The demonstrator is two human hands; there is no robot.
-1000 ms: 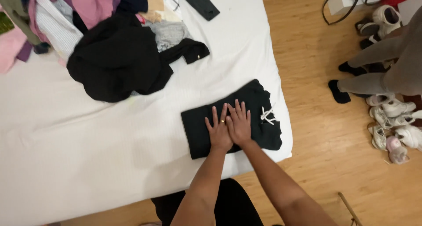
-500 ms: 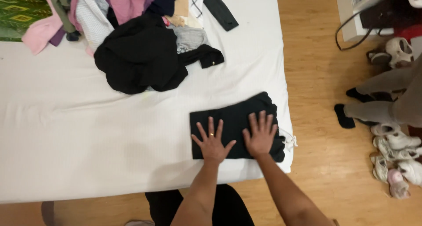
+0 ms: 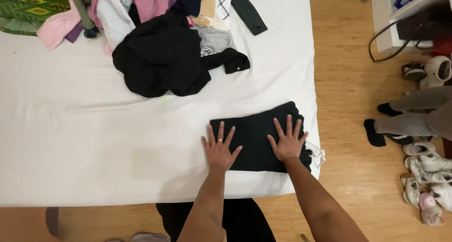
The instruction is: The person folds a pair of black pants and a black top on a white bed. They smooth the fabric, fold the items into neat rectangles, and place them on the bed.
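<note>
Two flat hands, left hand point(image 3: 220, 149) and right hand point(image 3: 287, 142), press folded black garment point(image 3: 256, 136) near clothes pile point(image 3: 155, 39).

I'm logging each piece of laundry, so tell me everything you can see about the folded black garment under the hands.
The folded black garment is a soft, matte dark fabric, folded into a rough rectangle lying flat near the right edge of the white bed. A white drawstring trails from its right end over the bed's edge. The left hand and right hand press flat on it, fingers spread.
</note>
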